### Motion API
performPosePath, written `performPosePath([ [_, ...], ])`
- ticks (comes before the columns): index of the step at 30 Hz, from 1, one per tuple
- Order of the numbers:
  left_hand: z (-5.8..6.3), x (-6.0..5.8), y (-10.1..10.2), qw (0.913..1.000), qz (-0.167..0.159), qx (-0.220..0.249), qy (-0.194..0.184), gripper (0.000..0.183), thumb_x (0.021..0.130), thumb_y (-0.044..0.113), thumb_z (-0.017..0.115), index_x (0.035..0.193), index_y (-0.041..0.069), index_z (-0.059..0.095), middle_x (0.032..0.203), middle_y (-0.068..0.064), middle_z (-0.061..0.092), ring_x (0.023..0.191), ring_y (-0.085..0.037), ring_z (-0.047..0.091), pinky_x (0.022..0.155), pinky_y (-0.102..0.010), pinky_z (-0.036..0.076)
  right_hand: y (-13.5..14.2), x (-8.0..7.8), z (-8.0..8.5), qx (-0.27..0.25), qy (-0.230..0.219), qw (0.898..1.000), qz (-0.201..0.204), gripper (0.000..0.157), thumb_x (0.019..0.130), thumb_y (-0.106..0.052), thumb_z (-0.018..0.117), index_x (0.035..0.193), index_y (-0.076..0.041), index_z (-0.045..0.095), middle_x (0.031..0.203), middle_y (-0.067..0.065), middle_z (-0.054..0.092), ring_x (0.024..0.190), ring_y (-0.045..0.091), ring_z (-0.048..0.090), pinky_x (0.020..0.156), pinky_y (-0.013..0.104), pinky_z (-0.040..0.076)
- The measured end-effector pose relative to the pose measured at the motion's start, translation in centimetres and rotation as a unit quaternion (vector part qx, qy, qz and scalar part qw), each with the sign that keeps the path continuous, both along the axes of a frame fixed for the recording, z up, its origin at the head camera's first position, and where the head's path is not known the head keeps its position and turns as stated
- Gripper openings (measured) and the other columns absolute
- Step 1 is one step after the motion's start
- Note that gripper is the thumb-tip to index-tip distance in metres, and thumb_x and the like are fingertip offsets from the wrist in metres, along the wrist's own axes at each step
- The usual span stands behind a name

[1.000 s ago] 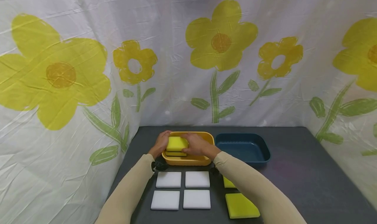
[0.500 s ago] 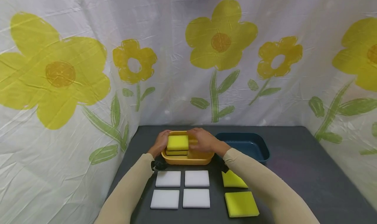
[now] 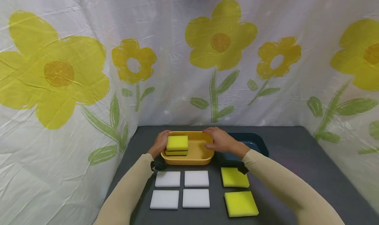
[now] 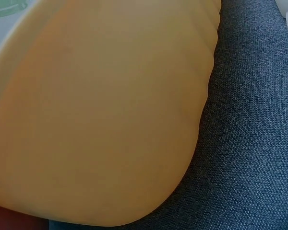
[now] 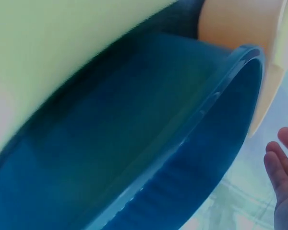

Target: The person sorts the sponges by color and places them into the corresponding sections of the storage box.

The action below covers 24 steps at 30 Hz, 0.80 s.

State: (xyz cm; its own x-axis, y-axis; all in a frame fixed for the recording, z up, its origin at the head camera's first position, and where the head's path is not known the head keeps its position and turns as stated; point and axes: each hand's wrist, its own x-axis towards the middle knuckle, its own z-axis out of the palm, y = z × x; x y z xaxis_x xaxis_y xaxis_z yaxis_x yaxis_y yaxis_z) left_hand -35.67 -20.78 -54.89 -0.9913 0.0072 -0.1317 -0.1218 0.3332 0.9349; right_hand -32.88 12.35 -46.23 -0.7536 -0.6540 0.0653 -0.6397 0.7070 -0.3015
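Note:
A stack of yellow sponges (image 3: 177, 142) stands in the left end of the yellow tray (image 3: 189, 162). My left hand (image 3: 160, 144) rests against that tray's left end; the curl of its fingers is hidden. The left wrist view is mostly the tray's side wall (image 4: 115, 124). Holding nothing, my right hand (image 3: 222, 140) hovers by the tray's right end, between it and the dark blue tray (image 3: 254, 142). Its relaxed fingers (image 5: 274, 167) show at the right edge of the right wrist view, apart from both trays.
Several white sponges (image 3: 196, 198) lie in two rows on the dark grey table in front of the yellow tray. Two more yellow sponges (image 3: 241, 204) lie to their right. A flower-print curtain (image 3: 177, 96) encloses the table's back and sides.
My right hand has let go of the top yellow sponge and moved right, past the yellow tray's right end. The left hand stays at the tray's left end.

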Motion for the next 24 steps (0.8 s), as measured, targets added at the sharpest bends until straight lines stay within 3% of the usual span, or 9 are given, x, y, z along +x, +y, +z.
performPosePath([
  [11,0.0,0.2,0.1,1.0000,-0.003,-0.007,0.002,0.050,0.120,0.024,0.027,0.152,0.002,0.058,0.152,-0.024,0.058,0.136,-0.041,0.057,0.118,-0.060,0.045,3.2,1.1,-0.5,0.004,0.014,1.000,-0.007,0.062,0.103,-0.030,0.078,0.155,-0.003,0.059,0.154,0.018,0.062,0.141,0.040,0.060,0.115,0.060,0.052],
  [16,-0.1,0.2,0.1,1.0000,-0.002,-0.007,0.005,0.049,0.119,0.024,0.028,0.152,0.003,0.058,0.151,-0.023,0.059,0.134,-0.040,0.058,0.116,-0.060,0.046,4.2,2.0,0.1,-0.002,0.006,1.000,-0.021,0.062,0.103,-0.031,0.078,0.156,-0.007,0.059,0.158,0.018,0.059,0.144,0.041,0.057,0.115,0.061,0.052],
  [24,0.0,0.1,0.0,0.9999,-0.009,-0.005,0.005,0.050,0.121,0.024,0.027,0.155,0.002,0.056,0.155,-0.025,0.056,0.139,-0.042,0.055,0.120,-0.061,0.042,5.8,3.1,0.9,0.004,0.027,1.000,-0.012,0.058,0.104,-0.033,0.077,0.153,-0.006,0.062,0.155,0.019,0.061,0.141,0.041,0.060,0.110,0.059,0.055],
])
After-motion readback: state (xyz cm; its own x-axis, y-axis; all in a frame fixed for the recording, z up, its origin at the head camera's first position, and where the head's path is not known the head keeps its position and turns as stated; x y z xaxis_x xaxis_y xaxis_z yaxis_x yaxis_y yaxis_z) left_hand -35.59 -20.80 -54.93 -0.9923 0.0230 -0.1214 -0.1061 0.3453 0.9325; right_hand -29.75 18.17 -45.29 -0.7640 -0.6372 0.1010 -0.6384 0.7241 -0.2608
